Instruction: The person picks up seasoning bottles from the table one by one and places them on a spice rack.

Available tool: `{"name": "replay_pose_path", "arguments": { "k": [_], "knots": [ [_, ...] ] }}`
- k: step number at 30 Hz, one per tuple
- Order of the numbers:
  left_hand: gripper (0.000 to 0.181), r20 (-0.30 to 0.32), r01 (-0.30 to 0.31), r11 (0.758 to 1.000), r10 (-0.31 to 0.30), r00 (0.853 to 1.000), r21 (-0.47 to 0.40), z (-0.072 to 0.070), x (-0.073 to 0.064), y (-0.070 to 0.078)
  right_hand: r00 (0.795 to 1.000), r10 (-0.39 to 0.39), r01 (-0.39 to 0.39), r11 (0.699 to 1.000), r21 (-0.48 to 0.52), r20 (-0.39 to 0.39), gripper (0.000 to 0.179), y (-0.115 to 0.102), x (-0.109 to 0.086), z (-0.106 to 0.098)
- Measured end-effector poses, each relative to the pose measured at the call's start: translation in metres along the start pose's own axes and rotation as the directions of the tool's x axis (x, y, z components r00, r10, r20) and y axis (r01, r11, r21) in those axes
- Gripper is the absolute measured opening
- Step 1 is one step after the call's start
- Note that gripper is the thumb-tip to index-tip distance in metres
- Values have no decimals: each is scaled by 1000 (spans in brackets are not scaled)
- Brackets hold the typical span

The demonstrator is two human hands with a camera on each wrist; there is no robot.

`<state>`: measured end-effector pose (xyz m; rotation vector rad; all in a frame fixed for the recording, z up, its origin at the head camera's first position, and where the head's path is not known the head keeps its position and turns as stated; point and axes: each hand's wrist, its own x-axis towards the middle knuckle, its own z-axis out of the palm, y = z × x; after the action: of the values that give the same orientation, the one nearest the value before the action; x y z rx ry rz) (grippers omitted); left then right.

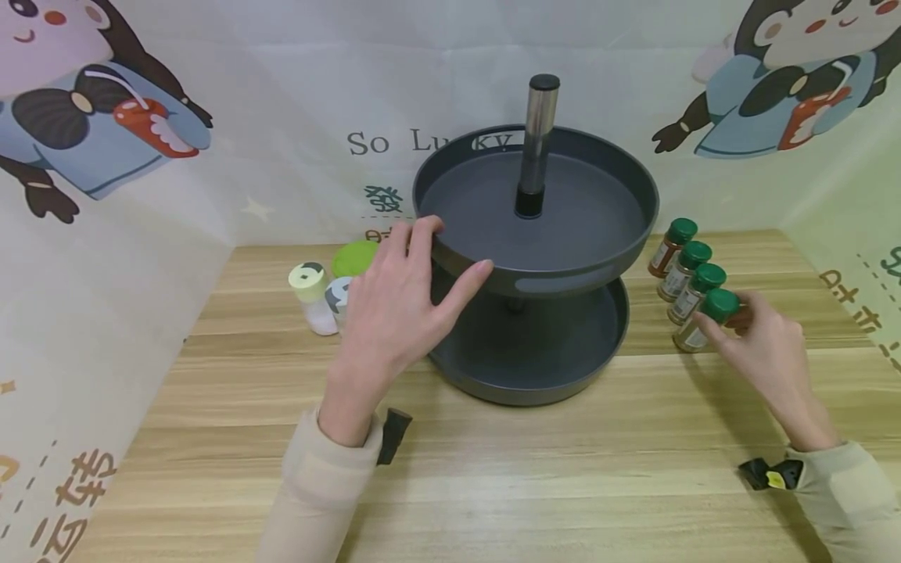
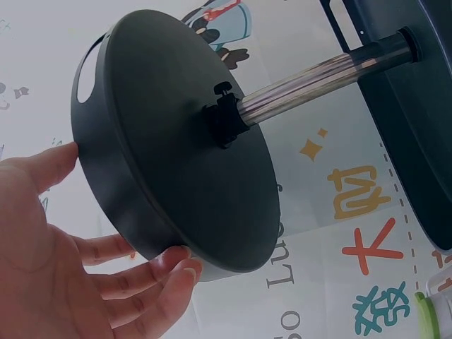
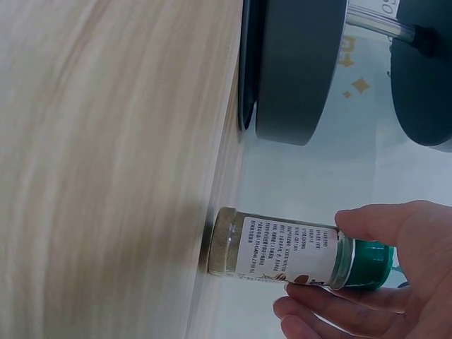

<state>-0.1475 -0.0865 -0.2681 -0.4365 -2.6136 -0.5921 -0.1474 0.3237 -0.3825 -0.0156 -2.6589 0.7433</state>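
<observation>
Four spice jars (image 1: 679, 280) with green lids stand in a slanting row towards the back right corner of the table (image 1: 535, 469), running from near the back edge forward. The right hand (image 1: 767, 352) holds the front jar (image 1: 693, 336), pinching it around the lid and neck between thumb and fingers. That jar is roughly upright, its label facing the right wrist view and its base at the table top, just beside the next jar; whether it bears fully on the wood, I cannot tell.

A dark two-tier stand takes up the middle of the table near the back edge. Its lower tray (image 1: 535, 352) sits on the wood, and its upper tray (image 1: 479, 234) is carried above on a shiny metal post (image 1: 538, 148). The left hand (image 1: 401, 313) touches the upper tray's front left side, thumb spread well away from the fingers and fingertips at the wall.

Near the back left corner stand a white shaker (image 1: 317, 309) with a pale yellow top, a second container (image 1: 336, 297) partly hidden by the left hand, and a round green lid (image 1: 354, 258). A pale sheet (image 1: 303, 94) printed with cartoon figures and lettering hangs behind the table.
</observation>
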Motion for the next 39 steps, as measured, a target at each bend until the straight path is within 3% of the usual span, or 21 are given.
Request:
{"name": "replay_pose_path", "arguments": {
  "k": [39],
  "knots": [
    [73,-23,-33,999,33,999,-29,1,0,-3,995,-33,35,999,20,-97,50,-11,2,-16]
  ]
}}
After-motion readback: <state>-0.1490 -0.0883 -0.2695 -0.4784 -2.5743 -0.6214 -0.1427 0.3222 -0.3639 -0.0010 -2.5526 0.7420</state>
